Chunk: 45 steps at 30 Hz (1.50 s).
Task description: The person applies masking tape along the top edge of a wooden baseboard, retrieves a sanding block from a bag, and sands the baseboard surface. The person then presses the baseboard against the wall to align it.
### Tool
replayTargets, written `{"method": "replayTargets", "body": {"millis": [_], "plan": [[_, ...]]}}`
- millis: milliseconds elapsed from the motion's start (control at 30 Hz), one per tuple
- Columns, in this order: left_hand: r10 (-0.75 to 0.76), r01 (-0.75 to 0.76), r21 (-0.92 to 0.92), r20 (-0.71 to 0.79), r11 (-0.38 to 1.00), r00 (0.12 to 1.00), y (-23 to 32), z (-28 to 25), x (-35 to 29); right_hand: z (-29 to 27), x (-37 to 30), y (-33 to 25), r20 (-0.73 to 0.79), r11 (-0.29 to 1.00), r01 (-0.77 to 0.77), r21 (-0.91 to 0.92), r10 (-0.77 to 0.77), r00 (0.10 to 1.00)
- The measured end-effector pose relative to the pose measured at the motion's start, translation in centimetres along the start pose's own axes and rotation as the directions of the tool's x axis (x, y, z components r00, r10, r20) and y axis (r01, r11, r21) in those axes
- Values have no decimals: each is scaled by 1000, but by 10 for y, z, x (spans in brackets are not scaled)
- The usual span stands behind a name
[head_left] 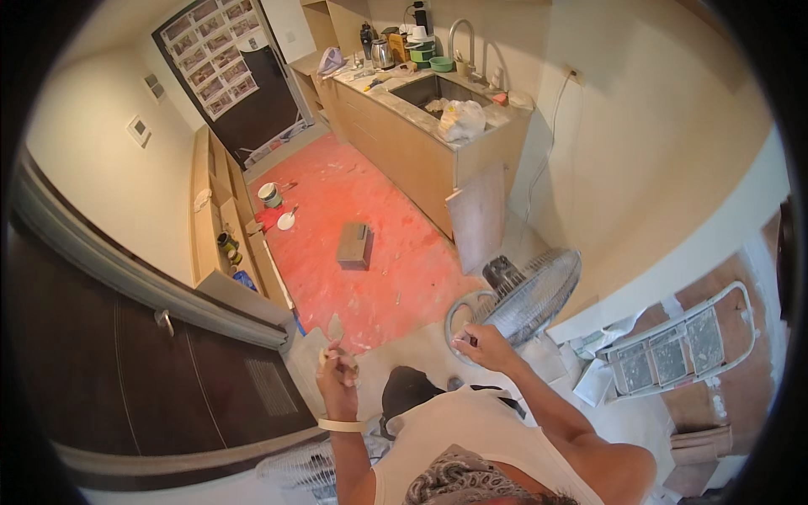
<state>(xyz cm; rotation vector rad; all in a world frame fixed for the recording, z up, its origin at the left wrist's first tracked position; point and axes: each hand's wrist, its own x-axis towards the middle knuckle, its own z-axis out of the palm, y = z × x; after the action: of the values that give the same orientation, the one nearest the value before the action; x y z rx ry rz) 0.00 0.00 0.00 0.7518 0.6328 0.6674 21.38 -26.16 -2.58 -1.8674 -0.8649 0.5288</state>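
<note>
My left hand (338, 385) is raised in front of me at the left, its fingers closed around what looks like a putty knife (335, 326). The pale, rounded blade points away from me, above the red floor sheet. Something pale also shows by the palm, too small to name. My right hand (488, 347) is held up in front of the standing fan (539, 295), with its fingers curled together. Whether anything small is in that hand is hidden.
A box (353, 244) lies on the red floor sheet (396, 286), with a paint bucket (269, 195) beyond it. A counter with a sink (438, 93) runs along the far right. A folding stepladder (682, 353) leans at the right. A dark door (143, 337) stands at the left.
</note>
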Motion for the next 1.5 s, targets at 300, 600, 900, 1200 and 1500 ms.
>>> {"method": "replayTargets", "body": {"millis": [300,600,900,1200,1500], "plan": [[31,-78,-220,-209,972,977,73,-38,255,69,242,20,-123,994,17,-108,-30,992],[150,-155,-28,-138,988,979,148,-37,448,132,477,-29,95,998,52,-27,-49,994],[262,-255,96,-581,962,770,183,-147,562,213,690,-22,496,981,152,-120,-73,865],[70,-573,-127,-948,810,309,204,-251,590,321,882,-145,631,915,404,-14,-305,713],[44,-632,-70,-986,772,163,212,-389,664,474,967,-183,708,892,411,189,-414,572]]}}
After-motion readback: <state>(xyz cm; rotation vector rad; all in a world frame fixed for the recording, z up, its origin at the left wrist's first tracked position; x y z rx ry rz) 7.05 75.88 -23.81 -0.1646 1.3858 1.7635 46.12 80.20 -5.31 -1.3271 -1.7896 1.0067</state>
